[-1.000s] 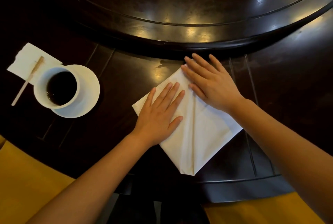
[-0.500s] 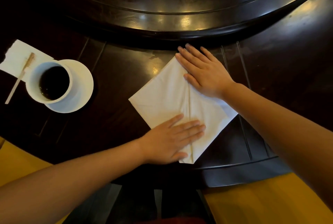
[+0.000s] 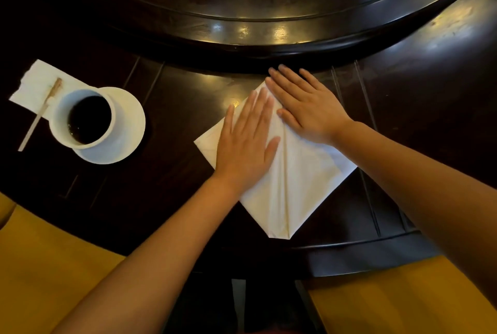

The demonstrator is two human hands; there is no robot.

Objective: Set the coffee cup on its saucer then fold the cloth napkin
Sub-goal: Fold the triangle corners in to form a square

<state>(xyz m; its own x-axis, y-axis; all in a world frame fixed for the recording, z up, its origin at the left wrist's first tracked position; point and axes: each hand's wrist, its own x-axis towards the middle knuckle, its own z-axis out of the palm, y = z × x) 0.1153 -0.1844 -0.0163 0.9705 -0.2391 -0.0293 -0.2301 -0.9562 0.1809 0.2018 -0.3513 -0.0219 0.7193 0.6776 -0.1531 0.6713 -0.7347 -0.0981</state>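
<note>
The white napkin [image 3: 290, 172] lies folded into a diamond with a centre crease on the dark table [image 3: 174, 177]. The left hand [image 3: 246, 142] and right hand [image 3: 306, 108] press flat on it, fingers straight.

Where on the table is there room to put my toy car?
Bare dark table lies between the saucer and the cloth napkin, and right of the napkin. Crowded: far left, where the coffee cup, stir stick and paper napkin cluster; both hands press the cloth napkin.
</note>
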